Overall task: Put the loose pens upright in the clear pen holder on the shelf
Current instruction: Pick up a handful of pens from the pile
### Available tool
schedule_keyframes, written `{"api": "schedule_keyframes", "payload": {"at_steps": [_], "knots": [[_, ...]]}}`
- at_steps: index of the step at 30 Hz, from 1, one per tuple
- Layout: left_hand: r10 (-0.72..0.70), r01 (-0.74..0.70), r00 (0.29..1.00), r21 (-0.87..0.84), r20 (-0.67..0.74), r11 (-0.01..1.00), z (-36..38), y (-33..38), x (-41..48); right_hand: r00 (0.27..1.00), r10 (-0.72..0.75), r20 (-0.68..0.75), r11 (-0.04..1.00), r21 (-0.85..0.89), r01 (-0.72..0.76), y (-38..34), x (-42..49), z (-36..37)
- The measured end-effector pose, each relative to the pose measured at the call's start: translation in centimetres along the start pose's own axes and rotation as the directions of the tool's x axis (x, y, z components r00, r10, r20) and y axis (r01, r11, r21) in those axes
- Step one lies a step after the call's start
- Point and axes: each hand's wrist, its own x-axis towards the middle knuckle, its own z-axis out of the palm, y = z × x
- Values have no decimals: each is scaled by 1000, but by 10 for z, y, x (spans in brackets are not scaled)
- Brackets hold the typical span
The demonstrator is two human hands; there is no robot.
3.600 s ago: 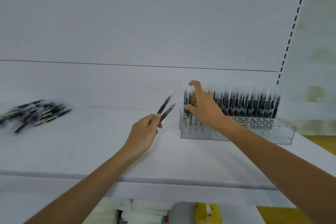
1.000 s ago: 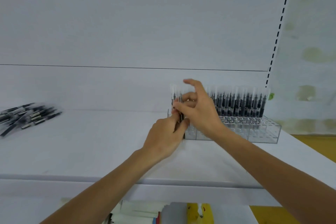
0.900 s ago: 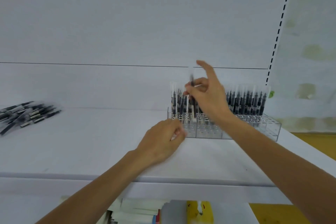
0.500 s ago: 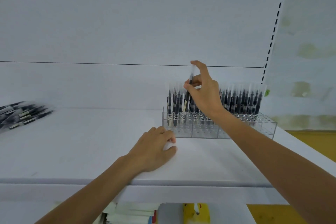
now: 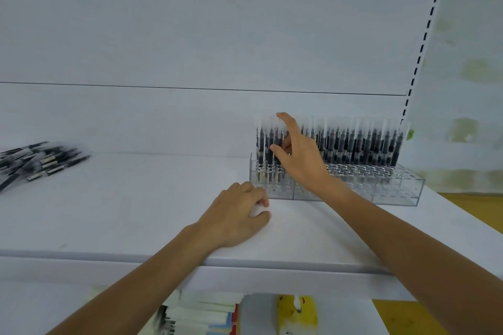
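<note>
Leftward, loose pens (image 5: 40, 163) lie heaped.

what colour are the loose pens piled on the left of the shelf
The loose pens are black with pale bands, head view.

Black pens (image 5: 353, 144) with clear caps stand upright in the back rows of the clear holder (image 5: 394, 187), right on the shelf (image 5: 136, 212). Loose pens (image 5: 40, 163) lie heaped far left.
</note>
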Motion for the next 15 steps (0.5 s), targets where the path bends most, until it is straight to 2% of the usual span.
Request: {"api": "schedule_keyframes", "payload": {"at_steps": [5,15], "knots": [[-4,4,1000,13,-7,1000,0,1,-1,1000,-9,-12,997,76,10,-4,-3,1],[-4,4,1000,26,-6,1000,0,2,-1,999,-51,-10,994,101,52,4,-1,2]]}}
